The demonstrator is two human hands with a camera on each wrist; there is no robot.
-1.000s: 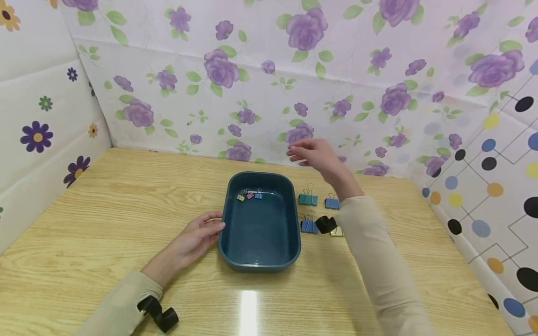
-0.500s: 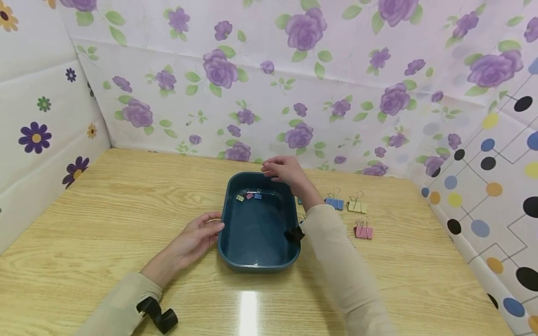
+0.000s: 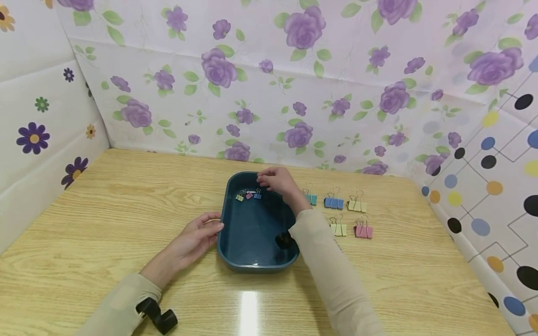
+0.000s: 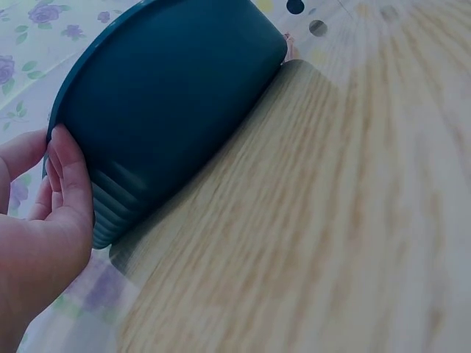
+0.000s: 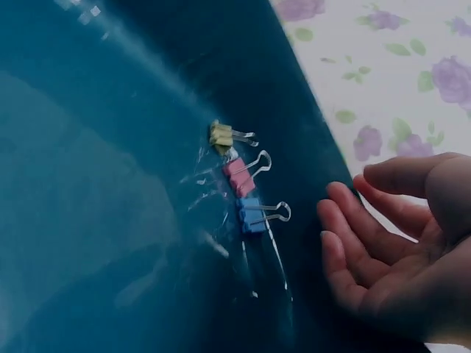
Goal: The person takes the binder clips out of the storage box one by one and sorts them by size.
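A dark teal plastic bin (image 3: 256,267) stands on the wooden table. My left hand (image 3: 199,240) holds its left side, thumb and fingers meeting at the rim in the left wrist view. Inside, near the far wall, small binder clips lie in a row: yellow (image 5: 221,137), pink (image 5: 239,176) and blue (image 5: 252,215). My right hand (image 3: 279,182) hovers over the far right part of the bin, fingertips just right of the blue clip. Its fingers (image 5: 368,235) are loosely bent, thumb tip close to the index finger, with nothing visible between them.
Right of the bin stand larger binder clips: teal (image 3: 311,199), blue (image 3: 334,203), yellow (image 3: 357,206), another yellow one (image 3: 338,230) and pink (image 3: 364,231). My right sleeve (image 3: 323,256) crosses the bin's right edge. A flowered cloth wall (image 3: 189,93) rises behind the table.
My right hand has moved left and down from above the larger clips to the bin's far right part, uncovering several of those clips. The left hand stays at the bin's side.
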